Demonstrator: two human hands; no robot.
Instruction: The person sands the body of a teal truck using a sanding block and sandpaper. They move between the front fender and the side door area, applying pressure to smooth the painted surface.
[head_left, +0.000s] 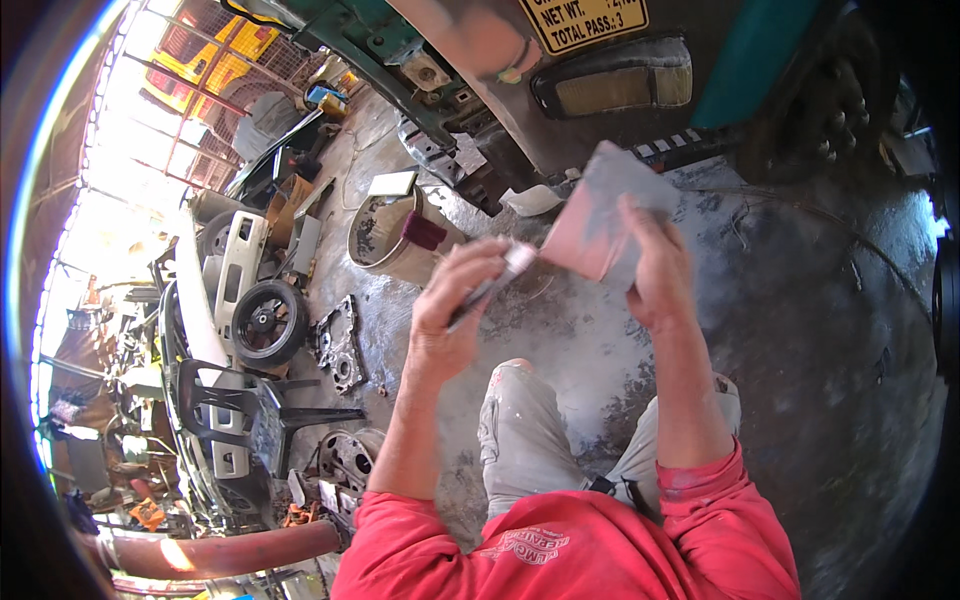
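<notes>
My right hand grips a flat grey mixing board by its right edge, fingers behind it and thumb on its face. Pink putty smears the board's lower left part. In my left hand, closed, is a small flat putty spreader with a pale pink tip and a dark edge. It is blurred by motion, close to the board's lower left corner; whether the two touch I cannot tell. Both hands are held up in front of my knees.
Ahead stands a vehicle panel with a lamp. A bucket holds a dark red sponge or cloth at its rim. Left lie a wheel, a metal engine cover and a dark plastic chair.
</notes>
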